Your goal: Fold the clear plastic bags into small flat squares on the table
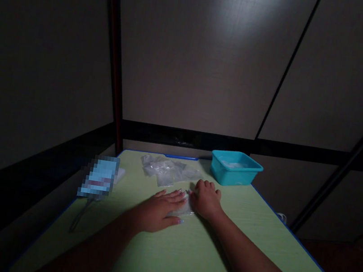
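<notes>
A small clear plastic bag lies flat on the green table, partly hidden beneath my hands. My left hand rests palm down over its left part, fingers stretched out and somewhat apart. At the upper right edge of the bag, my right hand has its fingers curled in and its thumb toward the bag, pinching the edge. Just beyond my hands is a loose pile of clear plastic bags, overlapping one another. What the bag under my hands contains, if anything, is too dim to make out.
A turquoise plastic basin stands at the back right corner with some clear or whitish material inside. A blurred-out light blue item is at the left edge, a thin strap or cord beside it. The table has a blue rim; panelled walls rise behind.
</notes>
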### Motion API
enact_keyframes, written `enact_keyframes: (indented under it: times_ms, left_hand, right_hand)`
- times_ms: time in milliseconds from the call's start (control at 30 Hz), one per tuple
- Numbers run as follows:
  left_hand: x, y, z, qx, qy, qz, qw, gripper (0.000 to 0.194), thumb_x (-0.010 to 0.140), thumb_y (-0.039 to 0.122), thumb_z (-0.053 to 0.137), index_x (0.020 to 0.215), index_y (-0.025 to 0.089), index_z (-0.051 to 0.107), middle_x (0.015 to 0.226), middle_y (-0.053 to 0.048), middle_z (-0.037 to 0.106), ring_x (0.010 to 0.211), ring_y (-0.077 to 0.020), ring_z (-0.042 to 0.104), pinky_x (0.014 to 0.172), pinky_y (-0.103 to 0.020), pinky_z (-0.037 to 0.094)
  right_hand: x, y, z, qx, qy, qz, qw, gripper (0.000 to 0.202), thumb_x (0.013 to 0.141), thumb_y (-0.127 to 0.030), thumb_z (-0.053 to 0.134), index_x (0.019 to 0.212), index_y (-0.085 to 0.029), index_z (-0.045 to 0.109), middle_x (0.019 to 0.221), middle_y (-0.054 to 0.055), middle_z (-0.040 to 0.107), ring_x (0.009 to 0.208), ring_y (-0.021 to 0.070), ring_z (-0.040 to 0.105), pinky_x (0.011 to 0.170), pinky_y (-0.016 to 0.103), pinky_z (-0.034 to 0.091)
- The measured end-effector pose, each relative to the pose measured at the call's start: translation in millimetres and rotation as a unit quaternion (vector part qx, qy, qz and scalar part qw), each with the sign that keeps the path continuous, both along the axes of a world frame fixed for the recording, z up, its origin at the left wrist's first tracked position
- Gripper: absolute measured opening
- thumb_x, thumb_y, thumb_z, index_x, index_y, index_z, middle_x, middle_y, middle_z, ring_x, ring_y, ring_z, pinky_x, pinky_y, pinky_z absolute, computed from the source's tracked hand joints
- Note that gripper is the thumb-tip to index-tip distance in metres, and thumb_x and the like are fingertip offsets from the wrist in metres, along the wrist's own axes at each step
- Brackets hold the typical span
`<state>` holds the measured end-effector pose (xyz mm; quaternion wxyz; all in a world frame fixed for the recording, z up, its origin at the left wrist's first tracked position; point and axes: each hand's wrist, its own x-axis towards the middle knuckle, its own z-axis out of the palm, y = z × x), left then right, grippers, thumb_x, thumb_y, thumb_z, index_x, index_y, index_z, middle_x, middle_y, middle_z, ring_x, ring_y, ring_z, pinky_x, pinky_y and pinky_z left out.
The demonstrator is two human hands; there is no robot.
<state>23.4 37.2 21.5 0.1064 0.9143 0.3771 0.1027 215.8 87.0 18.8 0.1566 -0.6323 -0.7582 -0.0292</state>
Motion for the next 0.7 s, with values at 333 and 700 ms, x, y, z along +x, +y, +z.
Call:
enact_keyframes:
  times_ms: [333, 700]
  left_hand:
    - [0.9, 1.8, -6.1, 0.029, 0.004, 0.039, 0.999, 0.053, 0.09, 0.047, 0.026, 0.138, 0.028, 0.014, 0.144, -0.003, 0.018, 0.132, -0.0193, 0.015, 0.105, -0.046, 0.016]
    - [17.7, -1.1, -3.3, 0.1, -0.021, 0.065, 0.993, 0.06, 0.09, 0.047, 0.027, 0.139, 0.024, 0.003, 0.146, -0.003, 0.005, 0.134, -0.0179, 0.007, 0.107, -0.041, 0.012]
  right_hand:
    - [1.7, 2.3, -7.0, -0.016, 0.005, 0.029, 0.999, 0.044, 0.086, -0.032, 0.031, 0.13, -0.027, 0.03, 0.142, 0.009, 0.021, 0.129, 0.0272, 0.008, 0.093, 0.061, 0.01]
    - [-1.5, 4.5, -16.5, -0.057, -0.026, 0.093, 0.994, 0.05, 0.086, -0.027, 0.025, 0.136, -0.025, 0.022, 0.146, 0.006, 0.01, 0.133, 0.0225, 0.001, 0.095, 0.063, -0.005]
